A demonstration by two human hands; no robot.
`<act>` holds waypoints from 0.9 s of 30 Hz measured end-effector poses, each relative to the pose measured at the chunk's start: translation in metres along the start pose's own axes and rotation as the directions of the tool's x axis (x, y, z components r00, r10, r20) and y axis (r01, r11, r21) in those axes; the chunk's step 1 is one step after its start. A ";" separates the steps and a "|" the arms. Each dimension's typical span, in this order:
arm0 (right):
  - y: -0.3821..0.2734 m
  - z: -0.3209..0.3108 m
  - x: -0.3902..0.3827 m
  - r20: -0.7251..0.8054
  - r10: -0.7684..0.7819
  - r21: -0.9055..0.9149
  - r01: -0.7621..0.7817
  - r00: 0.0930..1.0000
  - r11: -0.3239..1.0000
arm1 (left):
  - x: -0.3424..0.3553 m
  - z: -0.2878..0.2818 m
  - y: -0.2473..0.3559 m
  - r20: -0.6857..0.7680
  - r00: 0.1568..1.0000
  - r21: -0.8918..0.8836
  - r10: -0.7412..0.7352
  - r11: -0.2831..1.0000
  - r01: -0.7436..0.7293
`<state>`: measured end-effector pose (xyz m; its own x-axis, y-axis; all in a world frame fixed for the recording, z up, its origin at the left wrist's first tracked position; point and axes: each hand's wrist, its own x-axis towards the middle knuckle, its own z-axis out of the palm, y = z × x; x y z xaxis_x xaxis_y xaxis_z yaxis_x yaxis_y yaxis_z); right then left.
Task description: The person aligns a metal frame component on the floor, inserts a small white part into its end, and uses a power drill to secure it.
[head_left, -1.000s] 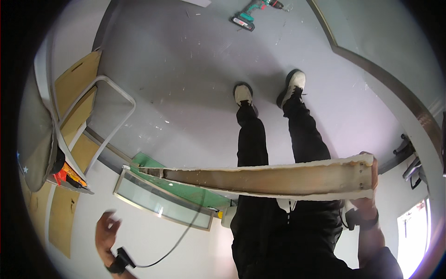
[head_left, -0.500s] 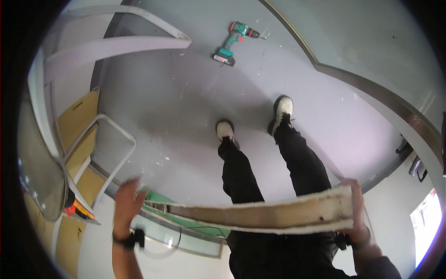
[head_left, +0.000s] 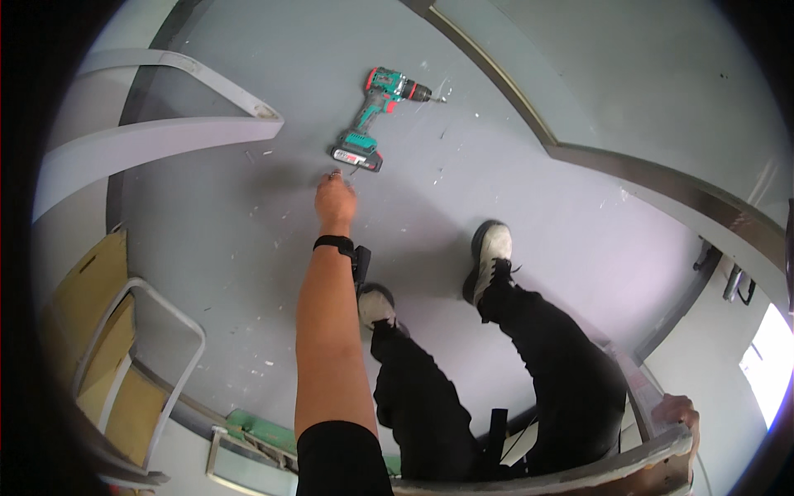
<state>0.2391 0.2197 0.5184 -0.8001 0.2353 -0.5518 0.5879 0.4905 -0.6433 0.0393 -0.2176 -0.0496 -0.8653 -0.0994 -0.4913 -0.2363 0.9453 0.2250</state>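
Note:
A green and black cordless drill [head_left: 372, 120] lies on its side on the grey floor, its bit pointing right. My left hand [head_left: 335, 202] reaches down close to the floor just below the drill's battery, apart from it. Its fingers are drawn together, and a tiny dark thing shows at the tips, too small to name. At the lower right my right hand [head_left: 680, 416] is closed on the end of a long, hollow, channel-shaped piece [head_left: 612, 469] with worn white edges and a brown inside. Much of that piece runs out of view below.
Grey-white curved legs [head_left: 165, 136] of a stand reach in at upper left. Yellowish wooden boards [head_left: 91, 277] and a bent metal tube [head_left: 186, 318] are on the left. A metal-edged panel [head_left: 595, 157] crosses the upper right. My shoes [head_left: 495, 244] stand between, on the floor.
My left hand has left the far end of the channel-shaped piece and stretched down to the floor by the drill. The piece has swung lower and closer to my body, still in my right hand.

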 end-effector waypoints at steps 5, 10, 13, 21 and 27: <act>0.038 -0.009 -0.003 -0.046 -0.174 0.074 0.177 0.984 0.981 | 0.019 0.024 0.028 0.126 0.992 -0.016 0.017 1.000 -0.015; -0.040 0.019 0.017 0.069 -0.068 -0.276 0.085 0.995 0.958 | 0.041 0.062 0.012 -0.228 0.952 -0.062 0.206 0.972 -0.226; -0.054 0.024 0.034 0.277 -0.054 -0.157 0.100 0.959 0.983 | 0.038 0.079 -0.086 -0.051 0.986 0.180 0.161 0.972 -0.149; -0.032 0.020 0.027 0.356 -0.139 -0.103 0.187 0.924 0.977 | -0.006 0.075 -0.109 0.190 0.981 -0.107 -0.051 0.992 0.072; -0.048 0.001 0.016 0.343 -0.040 -0.161 0.101 0.939 0.982 | -0.131 -0.120 0.020 0.425 0.897 -0.886 0.122 0.259 0.385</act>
<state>0.1983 0.1993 0.5400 -0.7338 -0.0863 -0.6739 0.4773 0.6405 -0.6017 0.0954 -0.2229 0.1203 -0.6168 0.1583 -0.7711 -0.7859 -0.0683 0.6146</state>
